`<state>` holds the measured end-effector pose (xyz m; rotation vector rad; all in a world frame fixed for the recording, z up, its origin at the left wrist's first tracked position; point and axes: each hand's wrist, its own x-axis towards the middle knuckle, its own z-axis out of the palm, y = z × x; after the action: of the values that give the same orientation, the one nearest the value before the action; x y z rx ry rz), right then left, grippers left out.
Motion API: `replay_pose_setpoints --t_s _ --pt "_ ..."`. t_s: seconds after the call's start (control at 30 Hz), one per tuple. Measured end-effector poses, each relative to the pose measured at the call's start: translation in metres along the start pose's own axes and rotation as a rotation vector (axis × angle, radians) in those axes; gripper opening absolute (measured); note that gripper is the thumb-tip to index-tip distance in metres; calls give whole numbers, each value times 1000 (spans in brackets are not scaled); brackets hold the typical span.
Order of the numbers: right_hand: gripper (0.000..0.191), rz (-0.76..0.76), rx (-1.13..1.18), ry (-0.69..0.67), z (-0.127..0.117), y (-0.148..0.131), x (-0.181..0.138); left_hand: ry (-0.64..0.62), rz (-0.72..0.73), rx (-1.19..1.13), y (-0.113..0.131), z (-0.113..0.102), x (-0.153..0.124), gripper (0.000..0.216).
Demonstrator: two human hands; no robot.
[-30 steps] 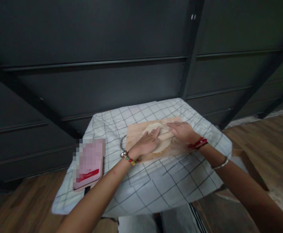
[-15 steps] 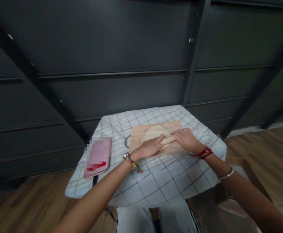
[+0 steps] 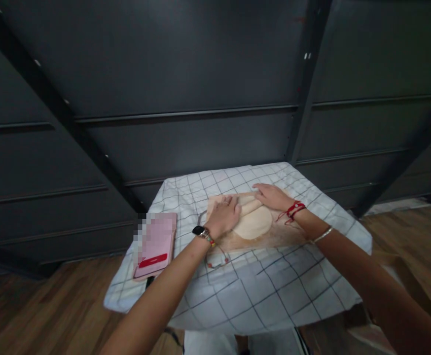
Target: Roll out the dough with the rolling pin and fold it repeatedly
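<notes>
A pale wooden rolling pin (image 3: 250, 207) lies slantwise over the far part of a flat round sheet of dough (image 3: 253, 226). My left hand (image 3: 223, 216) is on the pin's left end, its fingers over the wood and pointing away from me. At the other end, my right hand (image 3: 273, 197) has its palm and fingers over the pin, which hides that tip. Beneath the dough is a thin light-brown wooden board (image 3: 287, 235), with its left part partly covered by my left hand.
A white checked cloth (image 3: 233, 291) covers the small table. On its left lies a pink phone or tablet (image 3: 160, 241), partly pixelated. A dark panelled wall (image 3: 186, 148) stands directly behind the table. An open cardboard box (image 3: 415, 281) is on the floor at the right.
Both hands and the rolling pin have moved away from me, from the dough's near side to its far part. The near part of the dough is now uncovered. The view has shifted slightly.
</notes>
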<state>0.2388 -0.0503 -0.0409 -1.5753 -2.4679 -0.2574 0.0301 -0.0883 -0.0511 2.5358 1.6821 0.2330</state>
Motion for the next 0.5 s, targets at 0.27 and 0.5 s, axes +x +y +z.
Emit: replay_pose_setpoints --t_s 0.27,0.5 --pt "58 -22 156 -219 27 16 44 -131 -53 -7 -23 3 28 58" --pt "70 -2 205 -254 42 23 68 -215 -140 -37 -25 0 35 59"
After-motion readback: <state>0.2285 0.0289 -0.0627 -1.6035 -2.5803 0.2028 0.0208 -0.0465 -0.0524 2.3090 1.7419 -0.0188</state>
